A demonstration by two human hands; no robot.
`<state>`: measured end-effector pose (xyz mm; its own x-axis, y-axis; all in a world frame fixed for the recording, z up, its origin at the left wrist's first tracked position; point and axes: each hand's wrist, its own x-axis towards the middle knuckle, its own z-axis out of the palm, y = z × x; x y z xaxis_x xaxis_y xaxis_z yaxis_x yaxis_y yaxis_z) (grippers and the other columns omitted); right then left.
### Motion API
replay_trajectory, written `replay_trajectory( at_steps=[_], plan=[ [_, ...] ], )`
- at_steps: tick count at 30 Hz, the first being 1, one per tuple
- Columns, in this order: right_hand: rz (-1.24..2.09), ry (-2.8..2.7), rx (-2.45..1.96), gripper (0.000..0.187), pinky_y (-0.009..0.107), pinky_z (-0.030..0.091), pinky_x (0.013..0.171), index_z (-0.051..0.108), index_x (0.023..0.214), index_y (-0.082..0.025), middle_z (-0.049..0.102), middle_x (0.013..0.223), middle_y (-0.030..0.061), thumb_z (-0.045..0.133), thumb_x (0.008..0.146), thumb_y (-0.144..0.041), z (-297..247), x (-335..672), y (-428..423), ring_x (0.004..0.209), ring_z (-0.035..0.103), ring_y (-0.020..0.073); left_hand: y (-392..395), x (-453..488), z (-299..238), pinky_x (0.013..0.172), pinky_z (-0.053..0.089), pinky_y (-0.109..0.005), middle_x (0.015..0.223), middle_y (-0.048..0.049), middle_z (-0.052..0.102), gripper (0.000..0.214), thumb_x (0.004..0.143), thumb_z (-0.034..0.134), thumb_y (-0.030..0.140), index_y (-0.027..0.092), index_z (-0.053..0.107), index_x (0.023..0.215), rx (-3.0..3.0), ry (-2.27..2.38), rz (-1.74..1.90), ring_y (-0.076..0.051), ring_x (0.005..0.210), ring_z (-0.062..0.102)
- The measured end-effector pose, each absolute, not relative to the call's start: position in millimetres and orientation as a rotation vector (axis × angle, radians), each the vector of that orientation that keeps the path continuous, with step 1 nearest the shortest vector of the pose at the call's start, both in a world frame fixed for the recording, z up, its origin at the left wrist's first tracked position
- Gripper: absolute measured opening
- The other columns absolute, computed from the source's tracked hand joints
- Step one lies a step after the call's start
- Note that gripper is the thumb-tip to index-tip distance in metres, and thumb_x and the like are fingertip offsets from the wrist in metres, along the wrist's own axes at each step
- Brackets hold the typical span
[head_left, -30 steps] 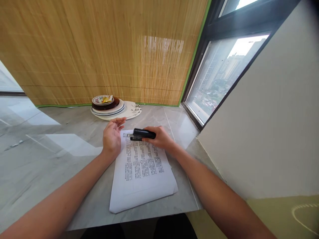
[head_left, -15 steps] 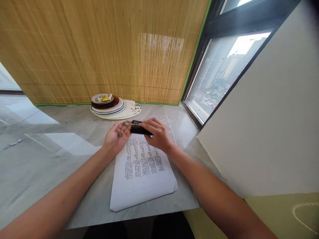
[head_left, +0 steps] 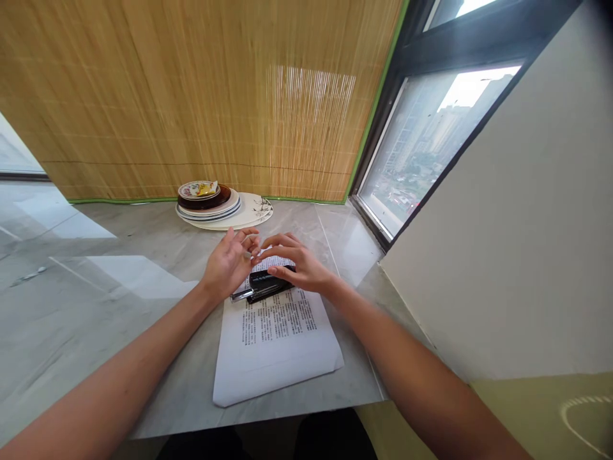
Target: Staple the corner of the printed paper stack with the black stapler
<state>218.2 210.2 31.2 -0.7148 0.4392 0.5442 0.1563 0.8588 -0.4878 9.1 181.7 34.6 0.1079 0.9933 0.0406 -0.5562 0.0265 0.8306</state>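
A stack of printed white paper (head_left: pixel 275 338) lies on the grey marble counter (head_left: pixel 119 294). A black stapler (head_left: pixel 265 286) rests across the upper part of the paper. My right hand (head_left: pixel 294 265) hovers just above the stapler with fingers spread, its fingertips meeting those of my left hand. My left hand (head_left: pixel 230 262) is at the paper's upper left corner, palm turned up and fingers apart. Whether a small thing passes between the fingertips I cannot make out.
A stack of plates (head_left: pixel 211 201) sits on a larger white platter (head_left: pixel 251 214) at the back by the bamboo blind (head_left: pixel 201 96). A window (head_left: pixel 421 147) is at the right. A white wall (head_left: pixel 527 223) runs close along the counter's right edge.
The stapler, held in my right hand over the paper's top edge before, now lies on the paper lower down. My right hand has let go; both hands' fingertips have come together above it.
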Motion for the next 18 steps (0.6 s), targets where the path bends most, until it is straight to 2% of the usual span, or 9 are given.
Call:
replay_trajectory(
  at_steps=[2,5,9,12,15,16,18],
  plan=[
    [0.35,-2.437,-0.477,0.032,0.048,0.04,0.122,0.071,0.139,-0.033,0.06,0.158,0.0039,0.062,0.109,-0.043,31.8,215.5,206.9,0.142,0.051,0.026,181.1,6.9,33.3,0.072,0.055,-0.036,0.094,-0.0079,0.066,0.053,0.105,0.046,0.069,0.022,0.07,0.113,0.873,0.696,1.308,-0.022,0.076,0.063],
    [0.147,-2.585,-0.492,0.041,0.052,0.039,0.12,0.067,0.146,-0.036,0.051,0.167,0.0022,0.063,0.107,-0.05,28.1,211.7,204.2,0.151,0.042,0.0311,180.2,2.6,31.9,0.08,0.058,-0.039,0.103,-0.0096,0.069,0.059,0.103,0.048,0.074,0.023,0.069,0.123,0.907,0.68,1.266,-0.025,0.087,0.068],
    [0.085,-2.596,-0.506,0.047,0.053,0.039,0.119,0.065,0.148,-0.035,0.052,0.167,0.0037,0.062,0.106,-0.056,24.5,206.8,200.8,0.151,0.042,0.0318,177.9,3.9,33.7,0.085,0.06,-0.041,0.112,-0.0122,0.072,0.065,0.098,0.052,0.078,0.023,0.069,0.129,0.938,0.692,1.249,-0.029,0.1,0.07],
    [0.159,-2.527,-0.489,0.049,0.051,0.038,0.121,0.066,0.147,-0.034,0.056,0.164,0.0044,0.068,0.103,-0.056,26.2,206.2,202.2,0.151,0.044,0.0296,181.1,6.5,32.1,0.088,0.059,-0.042,0.117,-0.0135,0.071,0.064,0.099,0.05,0.077,0.023,0.069,0.128,1.007,0.697,1.27,-0.03,0.106,0.069],
    [0.278,-2.326,-0.544,0.042,0.048,0.037,0.125,0.069,0.144,-0.031,0.061,0.158,0.0056,0.066,0.106,-0.049,25.2,220.6,219.4,0.146,0.051,0.025,191.8,-2.9,23.5,0.085,0.054,-0.038,0.109,-0.0103,0.069,0.048,0.102,0.05,0.067,0.024,0.069,0.115,1.193,0.909,1.524,-0.026,0.098,0.065],
    [0.308,-2.239,-0.607,0.038,0.048,0.036,0.125,0.071,0.141,-0.029,0.064,0.155,0.0067,0.063,0.108,-0.045,22.8,230.6,229.6,0.143,0.055,0.0239,195.8,-9.7,19.7,0.084,0.053,-0.037,0.103,-0.0088,0.067,0.039,0.102,0.053,0.059,0.024,0.068,0.107,1.29,1.072,1.627,-0.025,0.093,0.063],
    [0.344,-2.072,-0.816,0.029,0.052,0.037,0.125,0.078,0.127,-0.025,0.07,0.146,0.0091,0.061,0.108,-0.038,14.3,256.9,253.8,0.136,0.062,0.0246,202.1,-26.5,12.2,0.092,0.05,-0.04,0.099,-0.0087,0.065,0.017,0.096,0.062,0.04,0.023,0.067,0.095,1.586,1.512,1.638,-0.027,0.096,0.061]
  ],
)
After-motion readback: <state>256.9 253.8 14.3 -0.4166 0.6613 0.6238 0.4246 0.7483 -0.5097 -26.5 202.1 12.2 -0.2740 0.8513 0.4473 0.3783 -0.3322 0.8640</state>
